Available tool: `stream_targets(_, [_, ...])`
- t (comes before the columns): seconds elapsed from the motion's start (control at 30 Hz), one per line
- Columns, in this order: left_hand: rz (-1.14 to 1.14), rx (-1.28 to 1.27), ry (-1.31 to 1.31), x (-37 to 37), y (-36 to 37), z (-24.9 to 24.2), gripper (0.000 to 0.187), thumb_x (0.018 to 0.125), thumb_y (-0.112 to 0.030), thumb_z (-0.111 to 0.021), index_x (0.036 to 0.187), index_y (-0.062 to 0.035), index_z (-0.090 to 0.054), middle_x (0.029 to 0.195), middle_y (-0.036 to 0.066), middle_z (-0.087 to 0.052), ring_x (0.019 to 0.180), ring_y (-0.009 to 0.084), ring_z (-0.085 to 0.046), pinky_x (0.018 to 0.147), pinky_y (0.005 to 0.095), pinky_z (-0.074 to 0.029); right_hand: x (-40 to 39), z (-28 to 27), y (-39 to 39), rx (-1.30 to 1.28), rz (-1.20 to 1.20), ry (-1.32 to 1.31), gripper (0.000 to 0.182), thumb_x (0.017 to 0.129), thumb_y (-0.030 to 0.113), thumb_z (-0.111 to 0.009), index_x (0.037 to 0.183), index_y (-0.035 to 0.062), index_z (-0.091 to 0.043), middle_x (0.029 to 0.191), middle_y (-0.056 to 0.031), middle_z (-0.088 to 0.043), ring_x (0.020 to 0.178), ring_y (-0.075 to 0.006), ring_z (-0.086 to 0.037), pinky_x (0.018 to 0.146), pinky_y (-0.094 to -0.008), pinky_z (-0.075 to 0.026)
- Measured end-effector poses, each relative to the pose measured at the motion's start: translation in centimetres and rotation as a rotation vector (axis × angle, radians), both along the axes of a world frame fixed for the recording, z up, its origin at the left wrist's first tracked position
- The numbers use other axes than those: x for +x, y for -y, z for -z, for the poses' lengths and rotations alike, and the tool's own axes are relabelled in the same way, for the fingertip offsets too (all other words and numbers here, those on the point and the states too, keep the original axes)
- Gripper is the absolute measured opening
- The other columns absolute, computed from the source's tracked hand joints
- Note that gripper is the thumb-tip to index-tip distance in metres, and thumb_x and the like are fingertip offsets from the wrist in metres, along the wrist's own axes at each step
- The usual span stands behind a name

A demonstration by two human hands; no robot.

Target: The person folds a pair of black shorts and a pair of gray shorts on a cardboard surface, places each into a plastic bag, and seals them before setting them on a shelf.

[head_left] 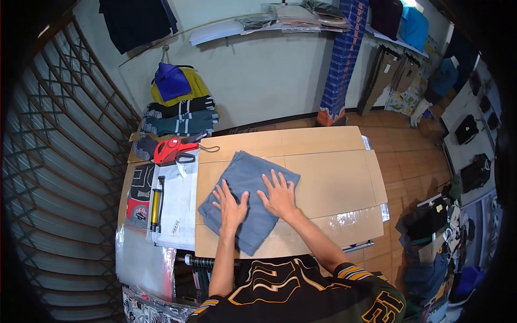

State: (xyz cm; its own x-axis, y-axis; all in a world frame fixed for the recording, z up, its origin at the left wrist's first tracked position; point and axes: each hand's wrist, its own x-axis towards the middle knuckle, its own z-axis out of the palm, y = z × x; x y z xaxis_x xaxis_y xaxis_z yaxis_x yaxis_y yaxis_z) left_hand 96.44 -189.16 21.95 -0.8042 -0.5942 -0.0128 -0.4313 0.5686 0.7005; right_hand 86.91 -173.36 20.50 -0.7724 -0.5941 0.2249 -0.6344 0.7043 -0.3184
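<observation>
A folded grey-blue garment (253, 177) lies at an angle on a flattened cardboard sheet (334, 177); its exact kind cannot be made out. My left hand (230, 207) rests flat on its left part with the fingers spread. On its right part, my right hand (279, 195) also lies flat, fingers apart. Neither hand grips the cloth. The garment's edges show all around, while small areas are covered by my palms.
Left of the cardboard are a red price-label gun (171, 151), a yellow and black hand pump (156, 209) and clear plastic bags (142, 264). Folded clothes (180, 116) are stacked behind. A blue pillar (344, 59) stands beyond the table, and clothes (431, 242) lie at right.
</observation>
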Motion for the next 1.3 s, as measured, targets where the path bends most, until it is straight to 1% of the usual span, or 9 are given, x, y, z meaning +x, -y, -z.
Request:
stream_targets(0.17, [0.127,-0.154,-0.069,-4.4,1.3,0.6,0.086,0.092,-0.049,-0.065,0.154,0.0016,-0.032,0.160,0.023,-0.031,0.151,0.0442,-0.021,0.118,0.0664,-0.013,3.9,-0.7,-3.2,0.017,0.131,-0.018,0.076,0.091,0.054,-0.061,0.148,0.0053,-0.047,0.154,-0.0281,-0.040,0.136,-0.0402,-0.042,0.101,-0.0566,-0.035])
stream_targets(0.37, [0.364,-0.358,-0.169,-7.4,0.7,2.1,0.081,0.090,-0.051,-0.067,0.150,-0.0022,-0.042,0.156,0.019,-0.038,0.149,0.0376,-0.028,0.119,0.0628,-0.015,7.3,-1.3,-5.8,0.031,0.194,0.053,0.082,0.090,0.057,-0.062,0.146,-0.0006,-0.046,0.152,-0.0324,-0.039,0.134,-0.0411,-0.043,0.100,-0.0555,-0.036])
stream_targets(0.57, [0.446,-0.390,-0.189,-7.5,0.4,1.8,0.080,0.090,-0.048,-0.069,0.150,-0.0041,-0.042,0.157,0.018,-0.038,0.149,0.0378,-0.028,0.120,0.0610,-0.016,7.6,-2.9,-6.4,0.007,0.199,0.158,0.079,0.090,0.053,-0.063,0.145,-0.0009,-0.047,0.153,-0.0318,-0.038,0.134,-0.0423,-0.041,0.102,-0.0559,-0.034])
stream_targets(0.8, [0.424,-0.237,-0.310,-6.8,1.1,1.8,0.063,0.090,-0.035,-0.072,0.140,-0.0016,-0.053,0.149,0.020,-0.047,0.146,0.0388,-0.034,0.120,0.0570,-0.021,1.0,-4.1,-1.9,-0.263,0.047,0.017,0.065,0.091,0.033,-0.069,0.144,0.0008,-0.048,0.155,-0.0270,-0.036,0.146,-0.0473,-0.027,0.115,-0.0654,-0.020])
stream_targets(0.9, [0.372,-0.117,-0.429,-5.0,1.7,1.5,0.050,0.089,-0.022,-0.073,0.132,0.0003,-0.059,0.141,0.022,-0.055,0.138,0.0399,-0.045,0.116,0.0510,-0.033,-2.2,-4.2,0.4,-0.270,-0.031,-0.029,0.060,0.091,0.030,-0.068,0.142,0.0013,-0.051,0.154,-0.0245,-0.039,0.148,-0.0462,-0.026,0.115,-0.0699,-0.016])
stream_targets(0.97, [0.324,-0.027,-0.462,-2.9,1.8,0.3,0.042,0.089,-0.009,-0.073,0.127,0.0016,-0.062,0.131,0.020,-0.064,0.124,0.0347,-0.060,0.105,0.0401,-0.047,-4.1,-4.0,1.9,-0.206,-0.073,-0.074,0.055,0.094,0.033,-0.065,0.140,0.0038,-0.054,0.152,-0.0225,-0.043,0.147,-0.0441,-0.030,0.114,-0.0739,-0.011])
stream_targets(1.07, [0.130,0.247,-0.484,0.6,2.4,0.0,0.033,0.091,-0.009,-0.072,0.121,0.0036,-0.065,0.119,0.020,-0.069,0.108,0.0303,-0.069,0.092,0.0385,-0.055,-6.1,-0.8,3.0,-0.039,-0.030,-0.129,0.058,0.094,0.041,-0.061,0.143,0.0093,-0.053,0.152,-0.0208,-0.044,0.146,-0.0415,-0.031,0.115,-0.0727,-0.011])
stream_targets(1.1, [0.051,0.295,-0.573,1.7,2.9,0.9,0.027,0.093,-0.008,-0.069,0.117,0.0041,-0.067,0.107,0.017,-0.073,0.097,0.0225,-0.071,0.084,0.0333,-0.056,-6.2,-0.5,3.1,-0.038,-0.077,-0.126,0.058,0.094,0.041,-0.061,0.143,0.0093,-0.053,0.152,-0.0208,-0.044,0.146,-0.0415,-0.031,0.115,-0.0727,-0.011])
stream_targets(1.3, [-0.485,0.116,-0.557,11.4,6.8,0.3,0.020,0.094,-0.011,-0.067,0.109,0.0021,-0.070,0.092,0.011,-0.074,0.084,0.0169,-0.068,0.076,0.0298,-0.052,-6.2,0.4,3.0,0.005,-0.025,-0.172,0.062,0.094,0.045,-0.059,0.147,0.0147,-0.049,0.154,-0.0152,-0.043,0.145,-0.0379,-0.034,0.115,-0.0718,-0.009])
